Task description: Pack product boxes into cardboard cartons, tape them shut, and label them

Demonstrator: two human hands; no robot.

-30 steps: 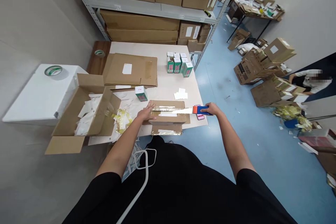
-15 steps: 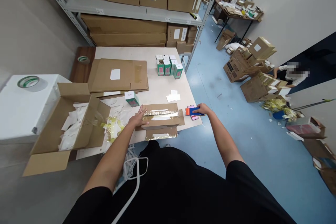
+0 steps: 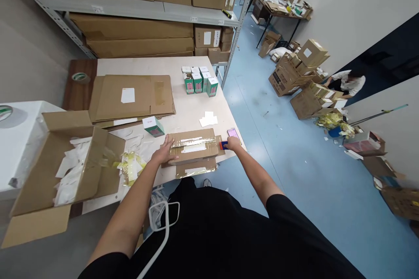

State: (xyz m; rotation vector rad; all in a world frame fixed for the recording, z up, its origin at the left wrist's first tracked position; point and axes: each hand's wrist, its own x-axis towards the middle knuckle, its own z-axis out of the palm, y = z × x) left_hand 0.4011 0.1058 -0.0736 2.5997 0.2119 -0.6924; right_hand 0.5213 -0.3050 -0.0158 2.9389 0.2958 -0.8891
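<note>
A long cardboard box (image 3: 194, 153) with clear tape and white labels lies near the table's front edge, a flap hanging toward me. My left hand (image 3: 163, 152) rests on its left end, fingers spread. At the right end, my right hand (image 3: 233, 143) is closed around a blue tool with an orange-red tip (image 3: 224, 145); its kind is not clear. The tip is beside the box's right flap. Just behind this hand lies a phone (image 3: 232, 133). A small green-and-white carton (image 3: 153, 126) stands behind my left hand.
Several green-and-white cartons (image 3: 197, 83) stand at the back. White paper pieces (image 3: 208, 118) lie mid-table beside flattened cardboard (image 3: 134, 96). An open box (image 3: 94, 165) with white papers is at left. Metal shelving (image 3: 144, 8) borders the back. Another person (image 3: 348, 83) is at right among boxes.
My right hand has moved left with the blue tool, from over the phone to the box's right end, uncovering the phone. My left hand stays on the box. The view has shifted.
</note>
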